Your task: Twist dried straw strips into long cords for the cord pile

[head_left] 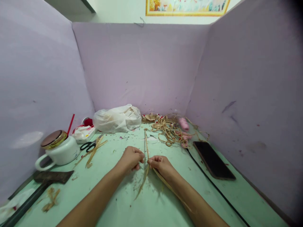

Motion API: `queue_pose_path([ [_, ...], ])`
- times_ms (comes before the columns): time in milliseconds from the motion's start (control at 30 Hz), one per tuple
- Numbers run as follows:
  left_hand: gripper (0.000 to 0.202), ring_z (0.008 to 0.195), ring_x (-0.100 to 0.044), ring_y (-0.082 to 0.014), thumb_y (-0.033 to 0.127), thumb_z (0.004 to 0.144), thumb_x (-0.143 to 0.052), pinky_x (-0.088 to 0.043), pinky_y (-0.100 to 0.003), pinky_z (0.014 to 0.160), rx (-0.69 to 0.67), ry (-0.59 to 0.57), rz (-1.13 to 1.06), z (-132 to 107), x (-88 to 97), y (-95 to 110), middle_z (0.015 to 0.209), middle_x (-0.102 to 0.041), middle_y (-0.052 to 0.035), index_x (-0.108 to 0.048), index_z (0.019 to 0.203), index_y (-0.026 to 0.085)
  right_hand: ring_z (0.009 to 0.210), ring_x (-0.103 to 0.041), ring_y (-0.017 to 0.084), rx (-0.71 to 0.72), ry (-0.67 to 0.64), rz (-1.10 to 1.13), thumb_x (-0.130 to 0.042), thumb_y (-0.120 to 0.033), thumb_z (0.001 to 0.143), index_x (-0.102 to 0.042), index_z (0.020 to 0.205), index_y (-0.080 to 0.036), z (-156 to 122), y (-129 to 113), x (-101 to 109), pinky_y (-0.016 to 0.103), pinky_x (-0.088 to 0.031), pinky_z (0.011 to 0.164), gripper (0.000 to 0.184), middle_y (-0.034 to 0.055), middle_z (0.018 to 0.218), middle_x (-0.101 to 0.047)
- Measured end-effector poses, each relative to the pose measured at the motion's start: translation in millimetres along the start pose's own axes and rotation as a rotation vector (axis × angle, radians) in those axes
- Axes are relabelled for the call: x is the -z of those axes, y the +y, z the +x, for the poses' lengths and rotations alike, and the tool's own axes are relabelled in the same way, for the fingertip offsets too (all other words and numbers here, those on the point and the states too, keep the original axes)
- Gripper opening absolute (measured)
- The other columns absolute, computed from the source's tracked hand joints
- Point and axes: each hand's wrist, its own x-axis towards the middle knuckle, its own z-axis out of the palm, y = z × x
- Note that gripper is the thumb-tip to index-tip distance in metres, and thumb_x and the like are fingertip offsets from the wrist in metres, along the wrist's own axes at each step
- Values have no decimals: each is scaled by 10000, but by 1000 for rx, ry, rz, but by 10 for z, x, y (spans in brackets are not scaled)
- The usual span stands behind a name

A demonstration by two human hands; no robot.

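A thin, tan twisted straw cord point(146, 143) runs from the far middle of the table toward me. My right hand point(160, 164) is closed, pinching the near end of this cord between thumb and fingertips. Below the pinch two loose flat straw strands part: one strand point(142, 185) hangs to the left, the other passes under my right wrist and forearm. Just left of the cord is my left hand point(133, 158), its fingers curled in. Whatever may be between those fingers is hidden.
Left: a white mug point(65, 151) with a lid, a hammer point(47, 179), black-handled scissors point(88, 146) beside straw strips point(96, 149). Back: a white plastic bag point(118, 118), coiled straw cord point(169, 129), pink thread spool point(184, 124). Right: a phone point(213, 160) and black cable point(213, 183). Purple panels enclose three sides.
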Motion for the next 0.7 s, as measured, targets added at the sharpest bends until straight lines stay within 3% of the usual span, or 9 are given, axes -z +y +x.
queue_pose_path([
  [133, 93, 356, -443, -57, 151, 643, -495, -253, -161, 323, 132, -326, -343, 99, -34, -75, 529, -562, -33, -549, 583, 104, 407, -394, 64, 59, -103, 41, -604, -281, 553, -515, 538, -141, 26, 12, 43, 202, -260, 438, 167, -32, 422, -505],
  [200, 87, 374, -465, -58, 126, 633, -501, -298, -152, 340, 177, -370, -370, 131, -67, -122, 513, -557, -34, -550, 567, 95, 421, -421, 70, 37, -124, 30, -600, -245, 543, -538, 582, -137, 35, 13, 61, 200, -271, 443, 131, -19, 457, -541],
  [300, 100, 323, -419, -68, 101, 593, -504, -279, -170, 314, 183, -270, -249, 165, -81, -154, 403, -486, -6, -526, 495, 102, 422, -400, 57, 31, -93, -91, -580, -176, 527, -546, 590, -135, 42, 9, 71, 190, -270, 443, 82, -21, 484, -554],
  [433, 131, 257, -310, -65, 122, 540, -511, -192, -189, 289, 182, -176, -29, 162, -91, -139, 302, -387, 22, -471, 416, 132, 481, -438, 77, 151, -20, -293, -544, -146, 555, -539, 579, -138, 60, 54, 86, 189, -311, 471, 25, -10, 512, -566],
  [567, 165, 255, -244, -49, 122, 504, -505, -139, -192, 297, 75, -117, -26, 135, -150, -150, 279, -305, 57, -397, 384, 159, 515, -455, 96, 258, 50, -578, -532, -198, 604, -598, 595, -134, 64, 100, 158, 194, -308, 468, 92, 14, 549, -587],
  [700, 170, 256, -225, -53, 110, 493, -488, -124, -205, 301, 25, -99, -37, 109, -206, -148, 269, -266, 64, -374, 383, 172, 478, -430, 97, 210, 111, -678, -534, -225, 603, -607, 558, -135, 9, 34, 191, 201, -273, 442, 124, 19, 508, -569],
])
